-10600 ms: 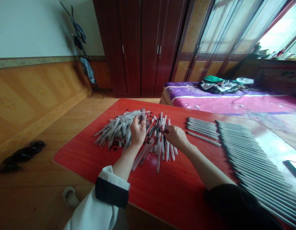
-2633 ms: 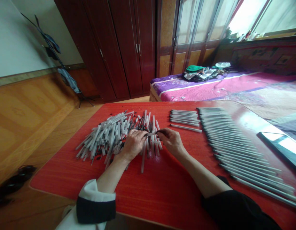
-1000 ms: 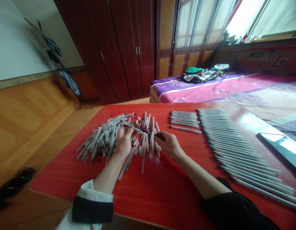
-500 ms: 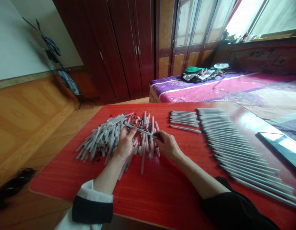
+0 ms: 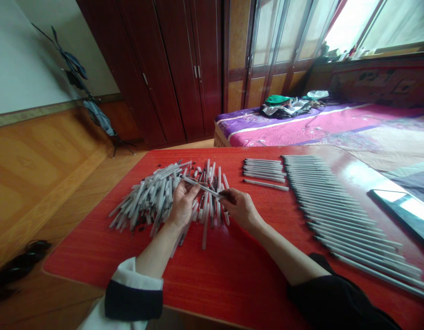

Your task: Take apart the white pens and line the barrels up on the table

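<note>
Near the centre of the frame, your left hand [image 5: 182, 204] has a slim white pen [image 5: 204, 188] pinched between thumb and fingers, slanting down to the right. Your right hand [image 5: 243, 209] meets its lower end with a narrow grip, fingertips closed around it; whether they hide a small part too, you cannot tell. Under and left of your hands, a loose heap of whitish tubes [image 5: 146, 197] with dark bits spreads over the red surface [image 5: 253, 275]. Right of centre lies a short stack of pens [image 5: 263, 170], with a single pen [image 5: 265, 185] just below it. A long row of dark-tipped pens [image 5: 342, 220] runs toward the lower right, beside a dark flat device [image 5: 400, 220] at the right edge.
</note>
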A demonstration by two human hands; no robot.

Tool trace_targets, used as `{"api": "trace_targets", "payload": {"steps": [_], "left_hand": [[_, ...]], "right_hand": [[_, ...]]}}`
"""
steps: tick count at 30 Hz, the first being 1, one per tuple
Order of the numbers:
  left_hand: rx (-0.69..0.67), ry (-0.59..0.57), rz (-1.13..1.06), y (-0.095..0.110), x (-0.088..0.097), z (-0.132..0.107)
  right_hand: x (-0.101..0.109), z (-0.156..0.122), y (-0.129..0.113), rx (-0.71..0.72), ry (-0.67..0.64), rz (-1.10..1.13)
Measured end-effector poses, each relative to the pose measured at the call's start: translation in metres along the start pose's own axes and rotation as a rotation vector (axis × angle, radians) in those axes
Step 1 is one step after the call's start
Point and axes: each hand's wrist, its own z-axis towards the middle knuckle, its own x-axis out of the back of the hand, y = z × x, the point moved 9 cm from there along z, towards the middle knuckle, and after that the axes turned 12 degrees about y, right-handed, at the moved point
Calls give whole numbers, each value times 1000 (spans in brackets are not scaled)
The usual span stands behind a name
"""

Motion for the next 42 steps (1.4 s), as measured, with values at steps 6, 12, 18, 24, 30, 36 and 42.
{"api": "trace_targets", "payload": {"steps": [6,12,18,24,30,36,42], "left_hand": [[47,13,-29,-5,1,-1],[127,12,-42,-14,1,-3],[149,15,-44,-15,-1,-5],[141,21,-29,-13,-2,-6],[156,-64,-24,-21,-10,-8],[97,-101,84,-16,-6,0],[-21,23,129,1,14,15]], "right_hand": [[-2,-1,3,-147,-31,202],[-2,-2,7,-327,0,427],[-3,-4,-3,-338,-43,450],[-1,-4,-5,-306,-26,406],[4,0,-25,8,-31,48],[45,20,-14,161,87,-690],[98,41,25,167,30,-1092]]}}
